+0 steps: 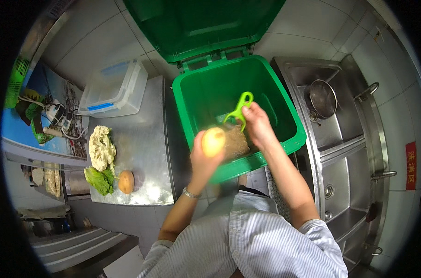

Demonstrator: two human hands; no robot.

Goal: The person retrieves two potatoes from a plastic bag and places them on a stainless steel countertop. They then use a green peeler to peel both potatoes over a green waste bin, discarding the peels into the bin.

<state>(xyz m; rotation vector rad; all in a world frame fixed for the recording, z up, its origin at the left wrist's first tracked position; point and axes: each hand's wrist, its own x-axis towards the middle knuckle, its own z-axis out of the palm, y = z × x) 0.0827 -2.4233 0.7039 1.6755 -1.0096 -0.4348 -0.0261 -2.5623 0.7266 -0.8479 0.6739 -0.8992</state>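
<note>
My left hand (205, 161) holds a pale yellow, mostly peeled potato (213, 141) over the near part of an open green waste bin (301, 139). In my right hand (258, 125) is a bright green plastic peeler (243, 106), to the right of the potato and a little above it in the picture. Both hands are over the bin's opening, and the left one is slightly blurred. Something brown (236, 142) lies in the bin below them, partly hidden by the hand; what it is cannot be told. An unpeeled potato (126, 181) rests on the steel table (144, 139) at the left.
Cauliflower (101, 147), green leaves (100, 180) and a clear plastic box (127, 97) stand on the steel table. The bin's raised lid (214, 27) leans at the back. On the right are steel sinks (342, 139), one holding a round strainer (322, 99). A power strip (59, 114) lies far left.
</note>
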